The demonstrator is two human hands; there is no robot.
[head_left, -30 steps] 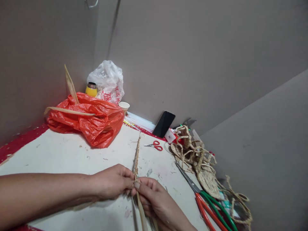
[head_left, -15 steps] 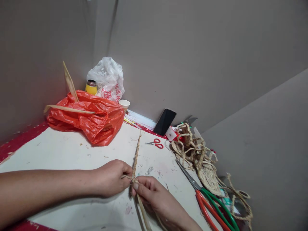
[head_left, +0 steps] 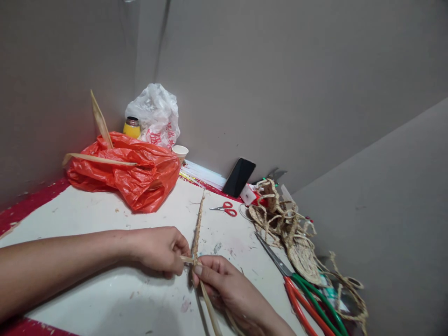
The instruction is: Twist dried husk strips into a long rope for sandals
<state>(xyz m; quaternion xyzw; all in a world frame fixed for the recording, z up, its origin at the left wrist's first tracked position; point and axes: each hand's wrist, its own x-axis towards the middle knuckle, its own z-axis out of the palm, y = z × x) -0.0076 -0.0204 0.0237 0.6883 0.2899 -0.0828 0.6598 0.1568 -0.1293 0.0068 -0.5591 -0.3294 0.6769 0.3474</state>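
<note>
A narrow braid of dry, straw-coloured strips point(head_left: 199, 224) stretches away from me across the white sheet, its thin end pointing to the far side. My right hand point(head_left: 224, 282) pinches the near end of this braid between thumb and fingers. Loose strips point(head_left: 209, 308) trail from there toward me, partly hidden under the palm. Just left of the braid, my left hand point(head_left: 164, 249) is closed on one flat strip point(head_left: 186, 259) that runs sideways out of the braid. Small red-handled scissors point(head_left: 227, 209) lie beyond the hands.
A red plastic bag point(head_left: 140, 177) with strips poking out lies at the far left, near a yellow jar point(head_left: 132, 128) and a paper cup point(head_left: 180, 151). A phone point(head_left: 239, 177) leans on the wall. At right are large shears point(head_left: 297, 284) and coiled braids point(head_left: 303, 256).
My left hand has shifted slightly left and up, drawing its strip out sideways so more of it shows. The right hand keeps its pinch in nearly the same spot.
</note>
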